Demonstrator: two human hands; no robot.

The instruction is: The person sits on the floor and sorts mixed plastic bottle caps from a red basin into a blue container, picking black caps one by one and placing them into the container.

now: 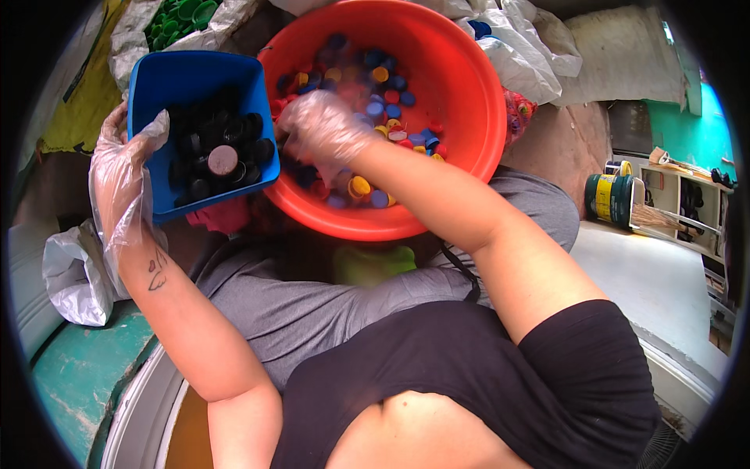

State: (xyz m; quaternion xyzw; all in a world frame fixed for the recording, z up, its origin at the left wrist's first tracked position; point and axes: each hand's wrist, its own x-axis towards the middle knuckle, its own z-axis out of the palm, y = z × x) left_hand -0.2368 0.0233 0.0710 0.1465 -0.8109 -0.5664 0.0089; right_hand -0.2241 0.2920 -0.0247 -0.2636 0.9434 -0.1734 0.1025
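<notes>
My left hand (126,155), in a clear plastic glove, grips the left wall of a blue plastic bin (202,64), thumb over the rim. Inside the bin lie several black bottle caps (199,140) and one with a pale brownish face (223,160). The bin is tilted towards me beside a large red plastic basin (469,88). Loose blue, yellow and red bottle caps (381,111) cover part of the basin's floor. My right hand (322,129), also gloved, reaches low into the basin among the caps. It is blurred, and its fingertips are hidden.
A white sack of green caps (181,20) stands beyond the bin. White plastic bags (521,53) and a net bag of red caps (518,114) sit beyond the basin, at right. A crumpled white bag (76,275) lies at left. A dark green bucket (609,196) is far right.
</notes>
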